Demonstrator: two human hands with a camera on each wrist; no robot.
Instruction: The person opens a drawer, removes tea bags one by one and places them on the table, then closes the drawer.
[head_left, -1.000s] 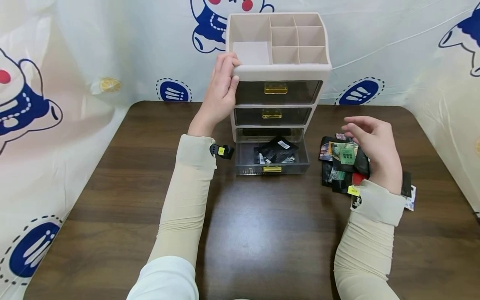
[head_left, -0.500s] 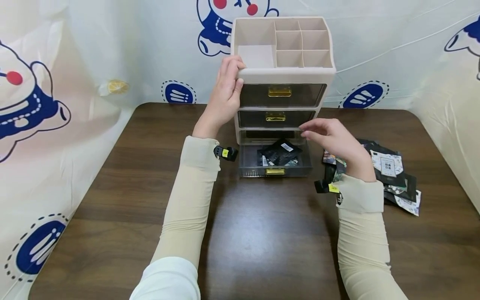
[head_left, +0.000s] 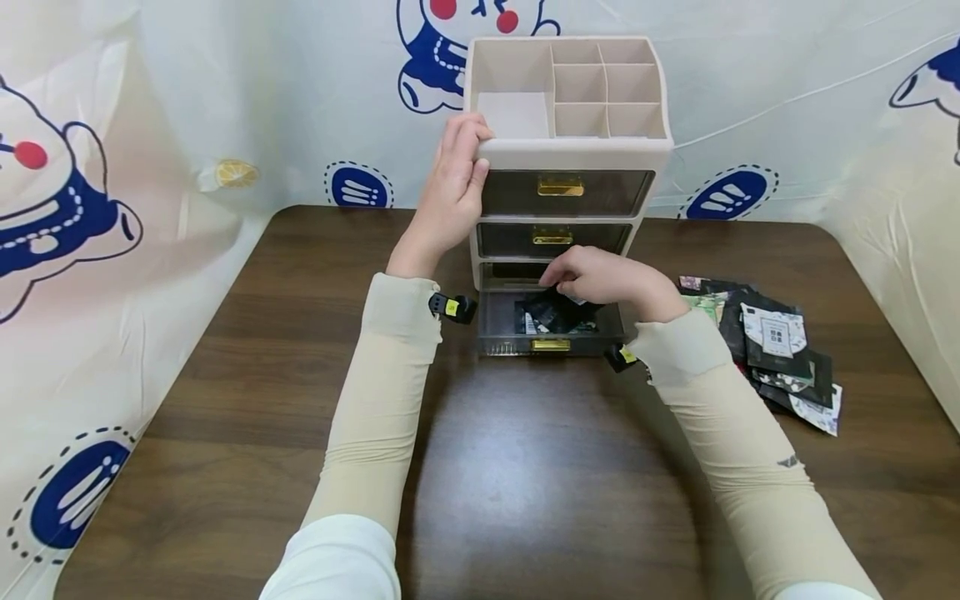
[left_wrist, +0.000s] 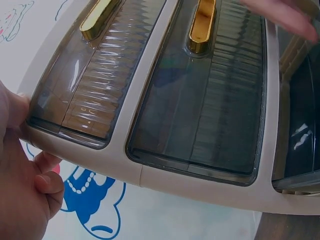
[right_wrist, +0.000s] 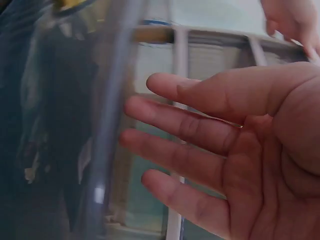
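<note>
A cream desk organizer [head_left: 573, 155] with smoky drawers and gold handles stands at the back of the table. My left hand [head_left: 448, 187] grips its upper left corner, thumb along the side of the front. The bottom drawer [head_left: 495, 340] is pulled out, and black packets [head_left: 553, 315] lie in it. Over this drawer is my right hand [head_left: 607, 277], fingers pointing down at the packets in the head view. The right wrist view shows that hand's fingers [right_wrist: 175, 150] extended and spread, with nothing in them, beside the drawer's clear wall.
To the right of the organizer lies a pile of flat packets [head_left: 776, 337], black with printed and white labels. The organizer's top has several compartments [head_left: 581, 83]. A patterned curtain [head_left: 300, 100] hangs behind the brown wooden table [head_left: 517, 467].
My right hand has moved left from above the packet pile to over the open bottom drawer. My left hand keeps its hold on the organizer's corner. The head view has shifted slightly.
</note>
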